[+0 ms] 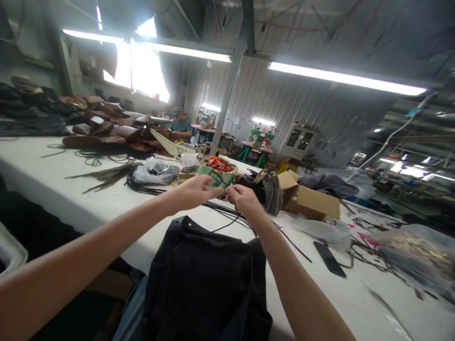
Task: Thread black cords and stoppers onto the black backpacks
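Note:
A black fabric bag point(209, 279) stands in front of me at the table edge, its opening towards the table. Over the table, beyond the bag, my left hand point(195, 192) and my right hand point(243, 196) meet almost fingertip to fingertip. Both are closed in a pinch; whatever is between the fingers is too small to make out. Below my right hand a thin black cord point(227, 225) runs towards the bag's top edge. I cannot tell whether it reaches my fingers. More dark cords point(222, 207) lie on the table behind.
A green bag with orange contents point(213, 175) sits just past my hands. Right of it are a cardboard box point(314, 201), a phone point(329, 259) and plastic bags point(419, 246). Leftward lie cord bundles point(106, 175), a plastic-wrapped bundle point(154, 170) and brown leather pieces point(124, 132). A person point(180, 124) sits farther back.

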